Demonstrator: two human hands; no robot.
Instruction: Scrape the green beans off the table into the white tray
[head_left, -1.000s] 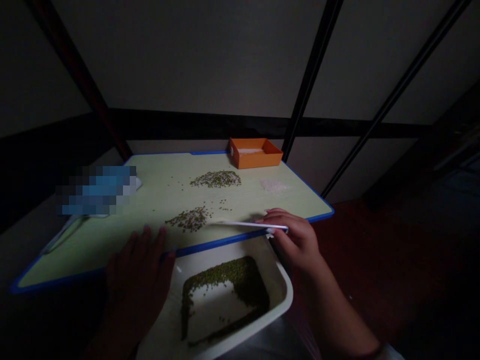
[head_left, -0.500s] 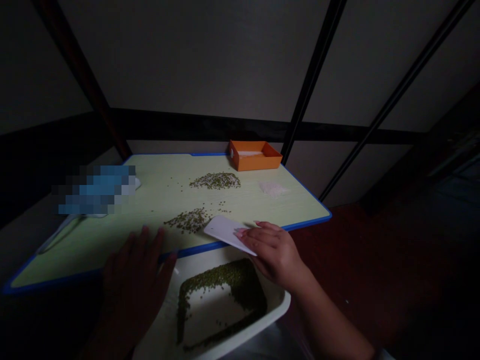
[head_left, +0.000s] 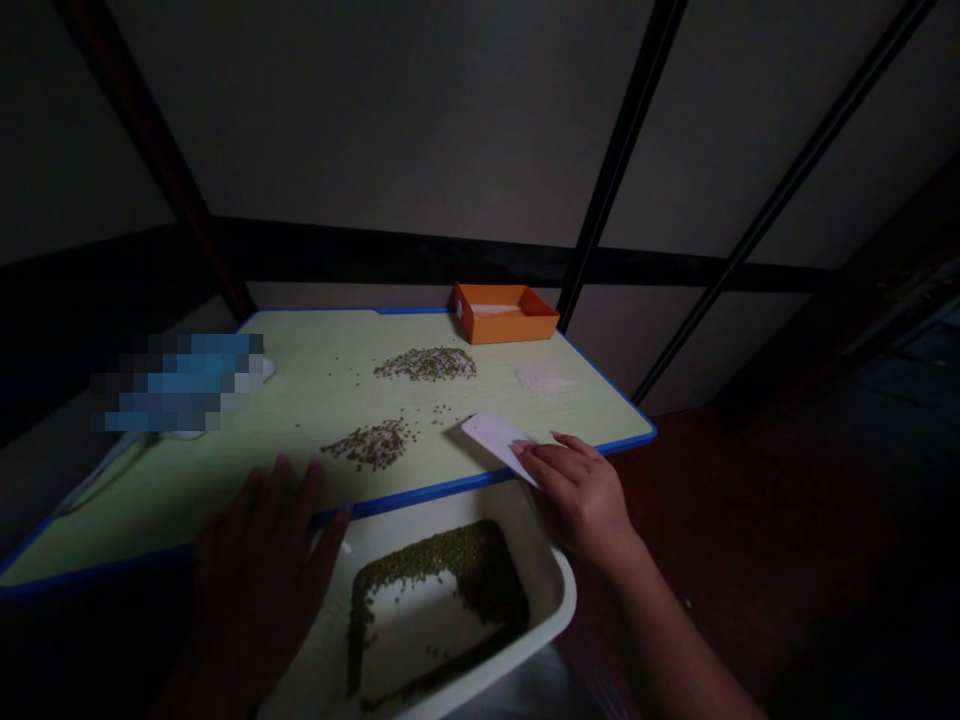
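My right hand (head_left: 581,490) grips a flat white scraper (head_left: 496,440), tilted over the front edge of the table (head_left: 315,345). My left hand (head_left: 259,570), in shadow, lies with fingers spread on the table's front edge beside a white basin (head_left: 559,600). Mung beans (head_left: 487,570) line the sides of the basin's floor, leaving its middle mostly bare. Left of the scraper is a small pile of green beans mixed with pale grains (head_left: 371,445). A second mixed pile (head_left: 427,364) lies farther back, with a few loose beans scattered around both.
An orange tray (head_left: 514,328) with something pale inside stands at the back right. In front of it lies a small patch of white grains (head_left: 541,380). A blurred blue object (head_left: 191,375) sits on the left, with a pale cord or handle. Wall panels rise behind the table.
My right hand has moved the scraper rightward, away from the near pile. My left hand stays at the table edge, and the view has shifted slightly.
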